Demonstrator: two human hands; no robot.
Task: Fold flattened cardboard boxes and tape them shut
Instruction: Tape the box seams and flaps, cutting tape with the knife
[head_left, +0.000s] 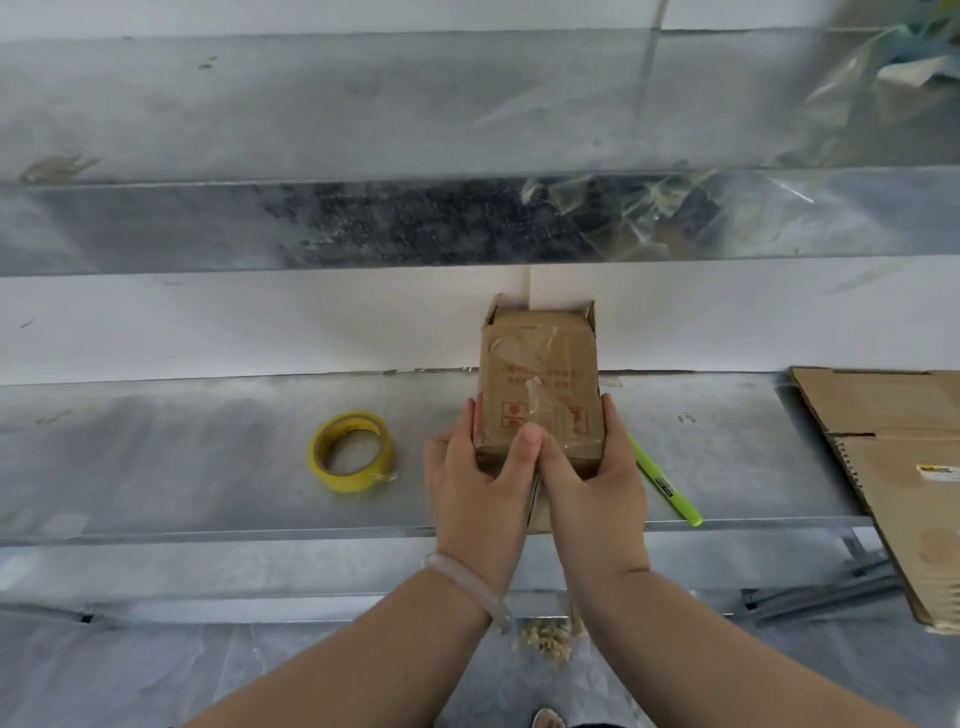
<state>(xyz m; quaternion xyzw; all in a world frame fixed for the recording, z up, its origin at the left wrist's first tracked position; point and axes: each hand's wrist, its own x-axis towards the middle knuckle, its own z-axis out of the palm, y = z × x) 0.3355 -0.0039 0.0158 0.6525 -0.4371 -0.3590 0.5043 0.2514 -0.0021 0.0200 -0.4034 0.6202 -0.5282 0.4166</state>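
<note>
Metal shelf (208, 457): left hand (475, 483), right hand (592, 483) clasp cardboard box (540, 384) sides (thumbs meeting on top).

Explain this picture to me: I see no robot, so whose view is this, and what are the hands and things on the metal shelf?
No machine here: a person works with bare hands, and the one picture comes from a camera worn on the head, looking forward and down. The left hand, with a pale bracelet at its wrist, and the right hand grip a small cardboard box from both sides, thumbs meeting on its taped face. Below it is a metal shelf. On the shelf, a yellow tape roll lies left of the box, a green pen-like tool right of it, and flattened cardboard farther right.
</note>
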